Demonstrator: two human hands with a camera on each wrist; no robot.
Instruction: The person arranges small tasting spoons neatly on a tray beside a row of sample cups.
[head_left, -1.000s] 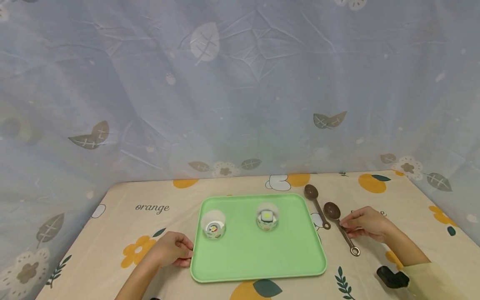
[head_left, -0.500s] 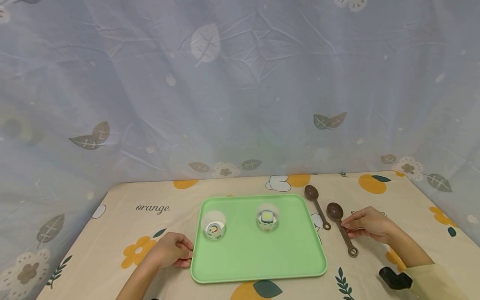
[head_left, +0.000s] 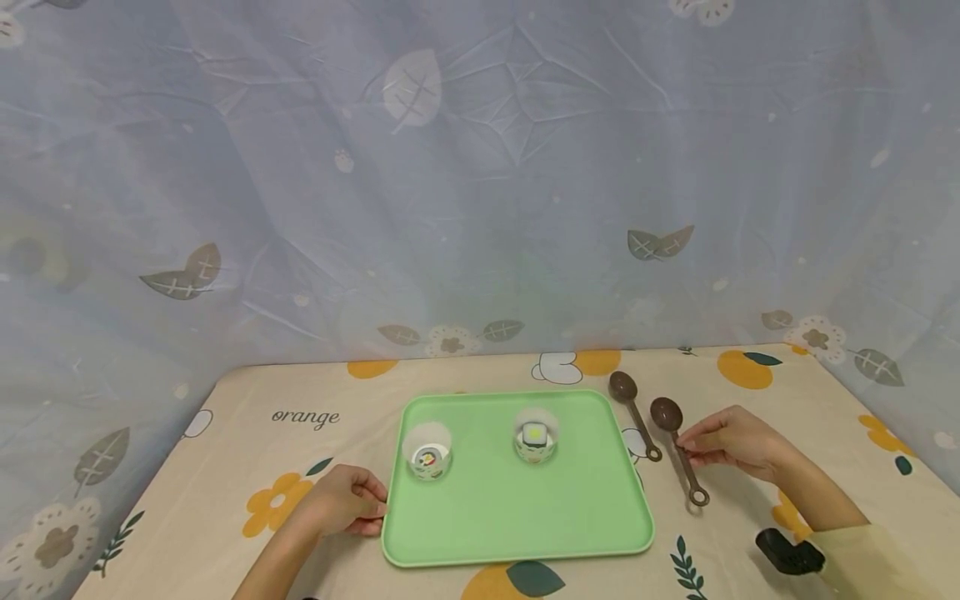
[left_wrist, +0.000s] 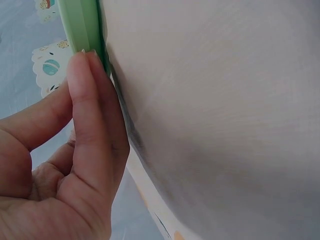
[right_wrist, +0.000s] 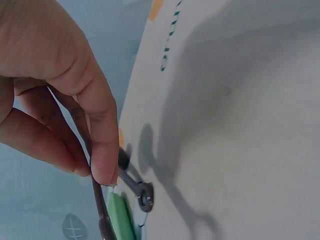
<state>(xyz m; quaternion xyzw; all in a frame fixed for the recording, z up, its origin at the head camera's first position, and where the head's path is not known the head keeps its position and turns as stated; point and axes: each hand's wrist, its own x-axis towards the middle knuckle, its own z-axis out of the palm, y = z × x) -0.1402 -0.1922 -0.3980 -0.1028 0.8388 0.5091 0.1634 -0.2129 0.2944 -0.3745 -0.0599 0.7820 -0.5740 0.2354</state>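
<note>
My right hand [head_left: 731, 442] pinches the handle of a brown measuring spoon [head_left: 667, 414] between thumb and fingertips. In the right wrist view, the spoon's shadow falls apart from it, so it hangs a little above the cloth. A second brown measuring spoon [head_left: 622, 386] lies just left of it, beside the green tray [head_left: 517, 517]. At the tray's left rim is my left hand [head_left: 345, 500], its fingertips gripping the edge; the left wrist view shows the fingers [left_wrist: 85, 95] against the green rim. Two small clear-walled cups stand on the tray, the left cup [head_left: 427, 451] and right cup [head_left: 536, 436].
A patterned cream tablecloth [head_left: 225, 467] covers the table, with a pale blue leaf-print curtain [head_left: 480, 208] hanging behind. Inside the right cup sits a small pale block [head_left: 534, 432]. A black strap piece [head_left: 789, 553] is at my right wrist.
The spoon in my right hand has swung slightly, its ring end moving left, and it has shifted a little up in the head view. My left hand, the tray and cups keep their places.
</note>
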